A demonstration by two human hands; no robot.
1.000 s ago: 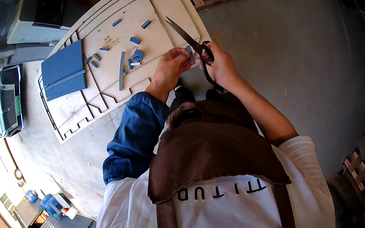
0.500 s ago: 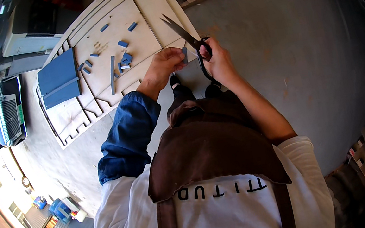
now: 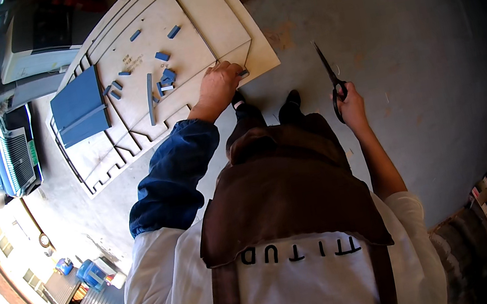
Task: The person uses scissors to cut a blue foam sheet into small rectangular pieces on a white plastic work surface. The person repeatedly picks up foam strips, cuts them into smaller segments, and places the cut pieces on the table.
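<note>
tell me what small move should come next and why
Probably set the small blue-grey piece down on the pale board: the left hand has it at the board's near edge, loose blue pieces lie farther in, and the right hand holds the scissors off to the side.

scissors point(image 3: 335, 79) with black handles and long dark blades are gripped in the right hand point(image 3: 352, 105); the blades are seen as one narrow line, tip directed away from the body, well apart from the pale board point(image 3: 184, 55). a small grey-blue piece point(image 3: 244, 74), partly hidden, is pinched at the left hand's point(image 3: 221, 85) fingertips near the board's corner; contact with the board cannot be determined. blue blocks point(image 3: 162, 56) are scattered on the board, several being clustered beside a slender grey-blue strip point(image 3: 151, 99)
</note>
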